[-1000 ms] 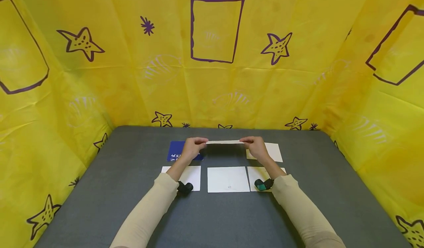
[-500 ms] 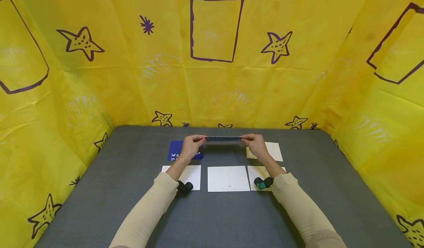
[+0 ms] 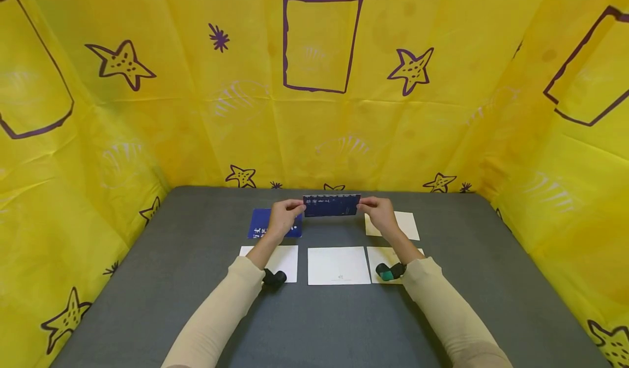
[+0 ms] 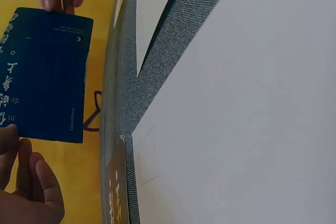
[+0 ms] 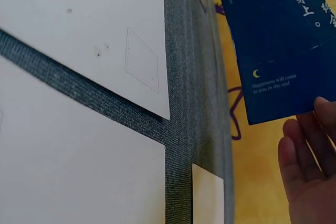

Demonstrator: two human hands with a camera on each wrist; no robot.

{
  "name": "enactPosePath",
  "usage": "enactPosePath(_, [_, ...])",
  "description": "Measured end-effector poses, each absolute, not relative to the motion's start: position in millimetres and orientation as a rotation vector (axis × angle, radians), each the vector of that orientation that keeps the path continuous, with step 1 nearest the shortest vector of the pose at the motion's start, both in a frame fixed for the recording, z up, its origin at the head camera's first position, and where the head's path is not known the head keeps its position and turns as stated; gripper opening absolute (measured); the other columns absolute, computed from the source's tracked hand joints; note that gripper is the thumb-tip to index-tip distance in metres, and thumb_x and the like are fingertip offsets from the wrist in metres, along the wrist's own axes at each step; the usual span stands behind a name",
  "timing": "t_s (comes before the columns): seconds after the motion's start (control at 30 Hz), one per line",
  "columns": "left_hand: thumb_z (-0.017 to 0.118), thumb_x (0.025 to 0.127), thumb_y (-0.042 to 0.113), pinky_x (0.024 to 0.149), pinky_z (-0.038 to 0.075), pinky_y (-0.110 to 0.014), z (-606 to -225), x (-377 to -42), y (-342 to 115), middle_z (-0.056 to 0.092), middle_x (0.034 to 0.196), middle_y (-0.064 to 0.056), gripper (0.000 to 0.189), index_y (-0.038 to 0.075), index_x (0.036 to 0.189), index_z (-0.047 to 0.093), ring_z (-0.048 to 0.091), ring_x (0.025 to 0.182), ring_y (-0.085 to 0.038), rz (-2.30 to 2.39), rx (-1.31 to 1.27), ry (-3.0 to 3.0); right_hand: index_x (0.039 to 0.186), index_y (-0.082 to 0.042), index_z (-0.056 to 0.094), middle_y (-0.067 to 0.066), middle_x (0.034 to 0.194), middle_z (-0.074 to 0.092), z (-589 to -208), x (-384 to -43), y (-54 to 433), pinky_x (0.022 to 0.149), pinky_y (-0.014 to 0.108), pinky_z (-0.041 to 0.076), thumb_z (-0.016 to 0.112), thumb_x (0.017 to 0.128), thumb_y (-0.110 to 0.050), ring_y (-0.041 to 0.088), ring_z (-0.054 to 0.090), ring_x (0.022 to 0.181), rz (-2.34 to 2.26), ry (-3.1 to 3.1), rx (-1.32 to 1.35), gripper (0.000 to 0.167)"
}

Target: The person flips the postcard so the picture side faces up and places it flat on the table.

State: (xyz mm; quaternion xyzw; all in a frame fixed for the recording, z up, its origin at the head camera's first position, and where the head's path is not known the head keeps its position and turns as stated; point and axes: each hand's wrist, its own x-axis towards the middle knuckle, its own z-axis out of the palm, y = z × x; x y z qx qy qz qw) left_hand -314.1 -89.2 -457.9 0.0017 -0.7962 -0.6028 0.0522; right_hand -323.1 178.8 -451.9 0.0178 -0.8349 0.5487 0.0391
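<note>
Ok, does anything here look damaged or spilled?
Perhaps minor wear: the blue card, held between left hand and right hand, has a roughened edge and a pale line on its face in the right wrist view. Nothing looks spilled.

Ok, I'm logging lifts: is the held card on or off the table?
Off: both hands pinch the card by its edges, yellow cloth behind it in wrist views.

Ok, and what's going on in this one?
A person is holding up a dark blue printed card above the gray table, the left hand pinching one short edge and the right hand the other. Its lettered face is turned toward the person. Five more lie on the table: a row of three pale cards nearer the person, with a blue card behind at left and a cream card behind at right.
</note>
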Motion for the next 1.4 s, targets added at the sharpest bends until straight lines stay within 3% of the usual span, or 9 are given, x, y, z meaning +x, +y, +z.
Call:
enactPosePath(0.13, [0.069,0.09,0.014,0.073,0.049,-0.024,-456.5,-312.5,-88.3,0.071,0.104,-0.017,0.022,0.0,0.106,0.073,0.061,0.087,-0.019,-1.845,0.024,-2.418,0.109,0.006,0.07,0.02,0.107,0.072,-451.3,-322.4,178.0,0.092,0.042,0.052,0.067,0.09,-0.01,0.021,0.063,0.092,1.741,-2.532,0.013,0.024])
enactPosePath(0.23, [0.067,0.092,0.014,0.083,0.054,-0.035,-455.3,-311.0,-87.9,0.07,0.106,-0.018,0.023,0.0,0.109,0.072,0.064,0.094,-0.029,-1.9,0.042,-2.416,0.109,0.008,0.069,0.021,0.103,0.072,-451.4,-322.2,177.7,0.089,0.042,0.055,0.067,0.09,-0.007,0.016,0.066,0.082,1.806,-2.483,0.018,0.025])
enactPosePath(0.37, [0.066,0.092,0.013,0.092,0.052,-0.048,-456.6,-310.3,-86.4,0.069,0.105,-0.021,0.024,-0.001,0.111,0.071,0.063,0.102,-0.04,-1.976,0.046,-2.395,0.11,0.01,0.068,0.021,0.1,0.071,-452.9,-322.6,177.3,0.086,0.044,0.057,0.066,0.09,-0.005,0.024,0.07,0.079,1.873,-2.425,0.02,0.025])
enactPosePath(0.5, [0.066,0.092,0.01,0.091,0.053,-0.048,-457.8,-310.9,-83.9,0.069,0.099,-0.018,0.022,-0.004,0.109,0.07,0.063,0.1,-0.042,-2.036,0.064,-2.35,0.111,0.01,0.067,0.018,0.098,0.071,-452.6,-322.2,176.8,0.088,0.049,0.055,0.065,0.091,-0.004,0.021,0.069,0.076,1.912,-2.406,0.004,0.025])
enactPosePath(0.67, [0.066,0.09,0.005,0.086,0.057,-0.043,-457.6,-311.2,-82.1,0.068,0.09,-0.01,0.02,-0.007,0.107,0.07,0.067,0.086,-0.035,-2.107,0.083,-2.288,0.111,0.011,0.066,0.012,0.093,0.07,-452.1,-321.7,176.0,0.087,0.049,0.055,0.064,0.091,-0.002,0.015,0.067,0.072,1.944,-2.385,-0.005,0.024])
enactPosePath(0.9, [0.067,0.09,0.003,0.077,0.059,-0.032,-458.7,-312.1,-80.4,0.069,0.091,-0.011,0.021,-0.008,0.107,0.069,0.065,0.071,-0.012,-2.125,0.108,-2.259,0.11,0.01,0.066,0.012,0.092,0.069,-453.7,-324.4,174.3,0.087,0.051,0.055,0.065,0.09,-0.001,0.014,0.064,0.07,1.96,-2.368,-0.049,0.023])
enactPosePath(1.23, [0.067,0.088,0.0,0.073,0.059,-0.029,-463.0,-315.0,-72.7,0.07,0.092,-0.014,0.021,-0.01,0.107,0.069,0.063,0.067,-0.007,-2.164,0.216,-2.167,0.109,0.012,0.066,0.001,0.078,0.068,-456.3,-325.7,172.1,0.075,0.04,0.06,0.067,0.088,0.0,0.01,0.063,0.066,1.977,-2.321,-0.097,0.024])
enactPosePath(1.4, [0.068,0.087,0.0,0.071,0.06,-0.029,-464.3,-315.3,-67.6,0.071,0.092,-0.016,0.02,-0.009,0.105,0.07,0.061,0.063,-0.005,-2.145,0.271,-2.152,0.109,0.009,0.067,0.003,0.081,0.067,-457.3,-325.4,170.2,0.075,0.04,0.06,0.067,0.088,-0.002,0.016,0.062,0.068,1.94,-2.346,-0.183,0.023])
